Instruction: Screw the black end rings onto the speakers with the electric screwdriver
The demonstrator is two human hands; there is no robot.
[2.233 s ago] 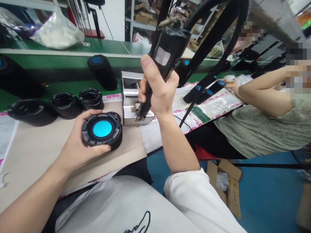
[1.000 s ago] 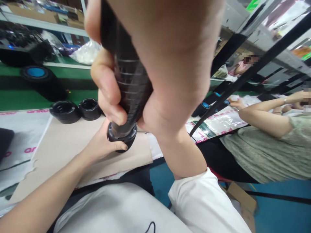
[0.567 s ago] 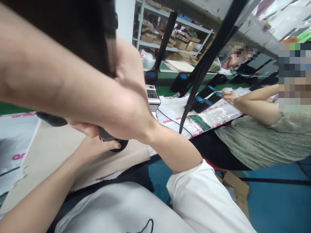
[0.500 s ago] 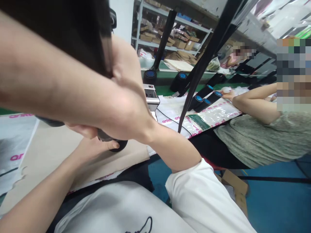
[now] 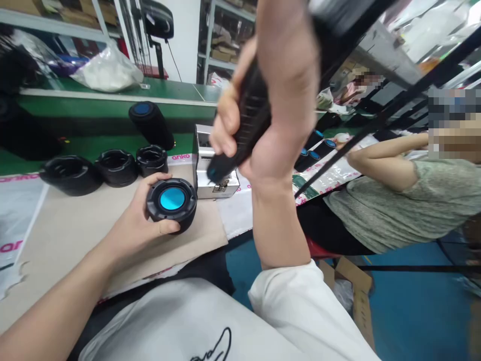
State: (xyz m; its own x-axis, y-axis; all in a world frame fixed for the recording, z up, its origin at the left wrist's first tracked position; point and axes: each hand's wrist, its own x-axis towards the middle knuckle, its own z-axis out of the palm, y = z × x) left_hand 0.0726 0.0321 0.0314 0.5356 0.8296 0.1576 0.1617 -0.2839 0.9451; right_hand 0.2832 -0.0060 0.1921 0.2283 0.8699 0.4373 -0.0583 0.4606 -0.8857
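My left hand is wrapped around the side of a black round speaker part with a shiny blue disc in its middle. That part sits on a brown cardboard sheet. Raised high and close to the camera, my right hand grips a black electric screwdriver, slightly blurred. It slants so that its tip points down and left, in front of a silver metal box. Whether the tip touches the box I cannot tell.
Several black rings stand in a row behind my left hand. A black cylinder with a blue top is behind them. To the right, a person in a grey-green top sits by more blue-ended cylinders. A black strap slants across.
My right hand has swung up with the screwdriver, away from above the speaker part and toward the silver box. My left hand stays on the part, now in plain view.
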